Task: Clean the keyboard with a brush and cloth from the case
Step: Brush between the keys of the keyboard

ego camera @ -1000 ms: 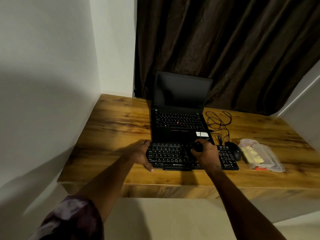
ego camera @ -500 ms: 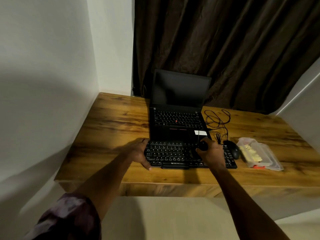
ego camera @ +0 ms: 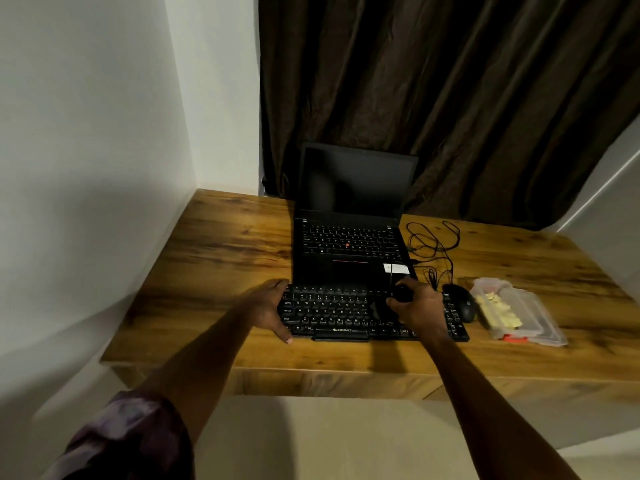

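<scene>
Your left grip point(ego camera: 268, 306) is spread wide over the left end of the keyboard point(ego camera: 332, 313), thumb down at its near edge, fingers up at the far corner; nothing is clamped there, the fingers lie apart and fairly straight. Your right grip point(ego camera: 420, 304) is curled tight round the dark brush point(ego camera: 401, 293), low over the keys right of the keyboard's middle; the bristle end is a blur, so I cannot tell whether it touches. The keyboard lies at the centre of the frame on the wooden counter point(ego camera: 214, 258), just below the open laptop point(ego camera: 349, 237); a black mouse point(ego camera: 462, 304) sits just beside its right end; further right lies the clear case point(ego camera: 540, 323), the yellow cloth point(ego camera: 498, 310) inside it.
</scene>
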`<state>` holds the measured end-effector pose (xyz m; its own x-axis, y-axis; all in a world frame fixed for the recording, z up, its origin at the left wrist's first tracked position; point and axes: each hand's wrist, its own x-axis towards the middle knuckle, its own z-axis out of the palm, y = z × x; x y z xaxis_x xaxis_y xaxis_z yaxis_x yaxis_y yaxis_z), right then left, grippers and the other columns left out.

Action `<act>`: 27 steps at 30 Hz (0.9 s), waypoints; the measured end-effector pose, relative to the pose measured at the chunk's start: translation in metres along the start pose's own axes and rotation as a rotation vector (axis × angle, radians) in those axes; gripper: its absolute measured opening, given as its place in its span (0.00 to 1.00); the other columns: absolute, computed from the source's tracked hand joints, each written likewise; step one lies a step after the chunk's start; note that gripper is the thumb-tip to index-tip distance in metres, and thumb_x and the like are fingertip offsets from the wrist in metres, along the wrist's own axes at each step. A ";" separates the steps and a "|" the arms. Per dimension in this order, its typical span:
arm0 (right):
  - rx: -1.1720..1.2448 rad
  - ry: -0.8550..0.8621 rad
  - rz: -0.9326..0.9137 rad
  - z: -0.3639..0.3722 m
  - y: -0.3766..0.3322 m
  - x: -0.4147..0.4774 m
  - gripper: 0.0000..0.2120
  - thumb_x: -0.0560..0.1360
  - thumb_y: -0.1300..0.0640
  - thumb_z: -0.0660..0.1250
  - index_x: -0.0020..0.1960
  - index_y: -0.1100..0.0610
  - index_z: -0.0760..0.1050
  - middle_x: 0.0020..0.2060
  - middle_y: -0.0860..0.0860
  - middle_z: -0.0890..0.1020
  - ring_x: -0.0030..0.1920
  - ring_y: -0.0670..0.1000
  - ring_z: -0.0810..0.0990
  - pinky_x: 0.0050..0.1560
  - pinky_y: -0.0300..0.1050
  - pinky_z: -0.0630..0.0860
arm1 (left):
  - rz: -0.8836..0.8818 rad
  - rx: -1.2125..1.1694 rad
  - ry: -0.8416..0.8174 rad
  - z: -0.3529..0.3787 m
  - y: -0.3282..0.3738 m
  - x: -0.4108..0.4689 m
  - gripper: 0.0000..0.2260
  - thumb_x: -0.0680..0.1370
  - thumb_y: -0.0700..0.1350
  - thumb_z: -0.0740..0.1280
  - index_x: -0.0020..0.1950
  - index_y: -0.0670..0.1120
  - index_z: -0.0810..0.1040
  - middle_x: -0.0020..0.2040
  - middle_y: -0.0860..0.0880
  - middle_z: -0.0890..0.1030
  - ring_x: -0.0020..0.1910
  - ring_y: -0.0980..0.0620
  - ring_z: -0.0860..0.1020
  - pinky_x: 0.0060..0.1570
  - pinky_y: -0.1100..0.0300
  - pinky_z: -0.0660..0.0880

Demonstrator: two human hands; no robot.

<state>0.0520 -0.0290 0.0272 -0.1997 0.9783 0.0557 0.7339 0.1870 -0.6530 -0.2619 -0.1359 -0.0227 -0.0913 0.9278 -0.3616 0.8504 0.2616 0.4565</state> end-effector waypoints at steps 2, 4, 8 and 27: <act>-0.017 0.022 -0.009 -0.010 0.009 0.000 0.21 0.71 0.58 0.77 0.63 0.53 0.78 0.52 0.54 0.83 0.43 0.51 0.84 0.40 0.51 0.85 | 0.000 -0.046 -0.001 0.004 -0.004 0.001 0.71 0.44 0.70 0.78 0.81 0.50 0.51 0.79 0.49 0.59 0.75 0.44 0.64 0.71 0.45 0.67; -0.020 0.021 -0.014 -0.012 0.011 0.000 0.20 0.71 0.58 0.76 0.62 0.53 0.77 0.53 0.51 0.82 0.45 0.50 0.83 0.43 0.51 0.84 | 0.004 -0.102 0.007 0.006 -0.008 0.002 0.71 0.44 0.70 0.79 0.80 0.51 0.52 0.78 0.51 0.62 0.74 0.45 0.66 0.70 0.45 0.69; 0.008 -0.022 -0.050 -0.002 0.002 0.004 0.20 0.70 0.56 0.77 0.61 0.52 0.79 0.49 0.52 0.84 0.43 0.50 0.84 0.41 0.50 0.85 | 0.024 -0.204 0.005 0.005 -0.003 -0.007 0.65 0.50 0.59 0.85 0.79 0.49 0.54 0.74 0.52 0.68 0.72 0.48 0.68 0.69 0.46 0.70; -0.036 -0.042 -0.127 -0.008 0.009 0.003 0.19 0.71 0.56 0.77 0.61 0.51 0.78 0.53 0.50 0.83 0.48 0.47 0.82 0.47 0.45 0.83 | 0.024 -0.313 -0.022 0.003 -0.001 -0.009 0.59 0.49 0.53 0.86 0.75 0.55 0.60 0.67 0.54 0.76 0.67 0.50 0.74 0.66 0.44 0.74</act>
<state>0.0631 -0.0235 0.0270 -0.3190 0.9420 0.1042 0.7235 0.3131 -0.6152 -0.2603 -0.1452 -0.0226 -0.0586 0.9298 -0.3634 0.6508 0.3117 0.6923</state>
